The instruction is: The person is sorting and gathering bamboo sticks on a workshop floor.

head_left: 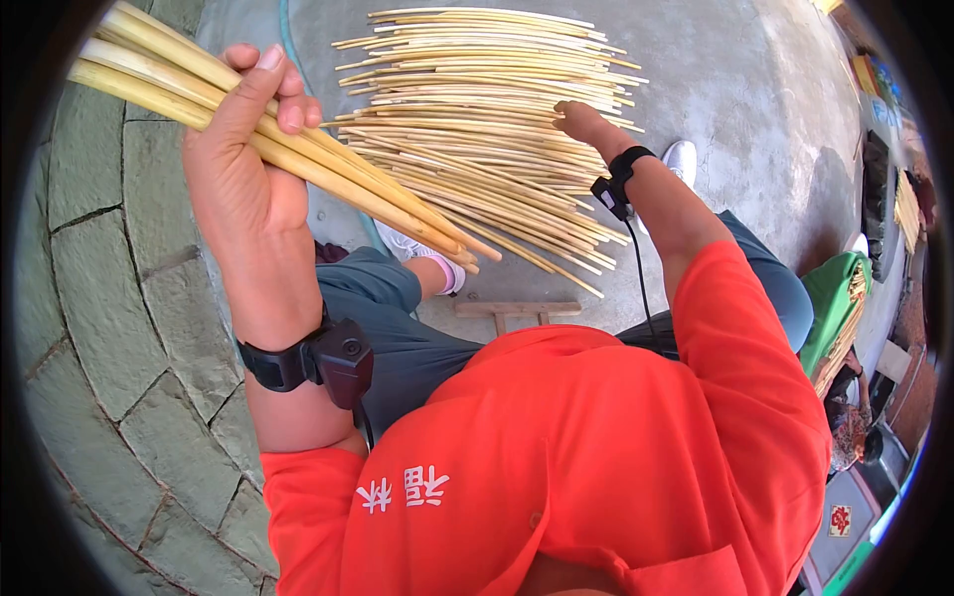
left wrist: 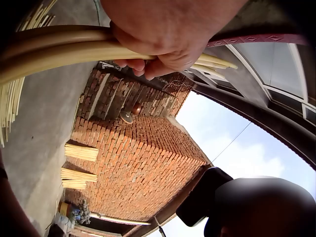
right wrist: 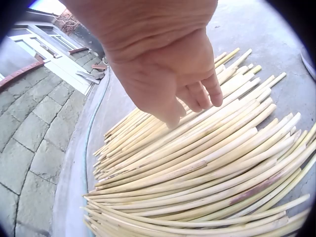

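My left hand (head_left: 253, 159) is raised at the left of the head view and grips several long, pale yellow plant stalks (head_left: 338, 174). The left wrist view shows the same stalks (left wrist: 59, 49) running through the left hand (left wrist: 163, 34). In the head view, a broad layer of similar stalks (head_left: 467, 89) lies side by side on the concrete floor. Over the far right part of that layer is my right hand (head_left: 584, 121). Seen from the right wrist, the right hand (right wrist: 173, 74) hangs with loosely bent fingers (right wrist: 197, 94) close over the stalks (right wrist: 197, 158).
A low wooden stool (head_left: 517, 309) stands between my feet. Paving slabs (head_left: 109, 288) and a thin hose (head_left: 288, 40) are at the left. Another person (head_left: 850, 417) sits at the right near a green cloth (head_left: 830, 308). More bundles (left wrist: 81, 152) lean against a brick wall (left wrist: 133, 173).
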{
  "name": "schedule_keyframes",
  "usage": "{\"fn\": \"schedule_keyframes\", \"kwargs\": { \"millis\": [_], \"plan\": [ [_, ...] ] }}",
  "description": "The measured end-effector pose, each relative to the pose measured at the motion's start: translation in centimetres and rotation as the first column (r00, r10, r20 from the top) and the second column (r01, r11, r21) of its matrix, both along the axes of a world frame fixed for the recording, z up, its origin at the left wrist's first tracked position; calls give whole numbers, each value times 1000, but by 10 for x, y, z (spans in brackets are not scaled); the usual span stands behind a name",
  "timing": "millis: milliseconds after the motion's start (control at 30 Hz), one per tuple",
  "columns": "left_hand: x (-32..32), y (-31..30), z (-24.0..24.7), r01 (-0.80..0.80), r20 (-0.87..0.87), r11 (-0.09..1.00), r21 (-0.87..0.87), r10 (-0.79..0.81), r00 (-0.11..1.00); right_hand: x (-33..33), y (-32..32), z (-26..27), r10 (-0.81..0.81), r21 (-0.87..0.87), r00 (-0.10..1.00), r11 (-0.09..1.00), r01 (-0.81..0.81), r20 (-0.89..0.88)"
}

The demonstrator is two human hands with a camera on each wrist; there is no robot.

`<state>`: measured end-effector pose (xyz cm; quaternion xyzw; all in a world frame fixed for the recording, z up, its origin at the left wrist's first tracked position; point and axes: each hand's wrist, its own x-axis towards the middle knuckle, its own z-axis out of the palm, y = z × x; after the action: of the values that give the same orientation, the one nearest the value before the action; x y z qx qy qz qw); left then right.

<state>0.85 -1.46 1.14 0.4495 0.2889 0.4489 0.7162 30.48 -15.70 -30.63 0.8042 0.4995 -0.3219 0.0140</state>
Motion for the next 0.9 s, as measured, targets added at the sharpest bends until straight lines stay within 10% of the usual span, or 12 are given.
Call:
{"fn": "schedule_keyframes", "kwargs": {
  "millis": [400,900],
  "plan": [
    [10,2,-11,-42,-153,996,-77,29,988,2,92,-36,1,75,984,997,-14,177],
    [14,-3,-12,-58,-201,992,-112,35,979,-70,35,-33,55,-108,990,993,-41,130]
  ]
}}
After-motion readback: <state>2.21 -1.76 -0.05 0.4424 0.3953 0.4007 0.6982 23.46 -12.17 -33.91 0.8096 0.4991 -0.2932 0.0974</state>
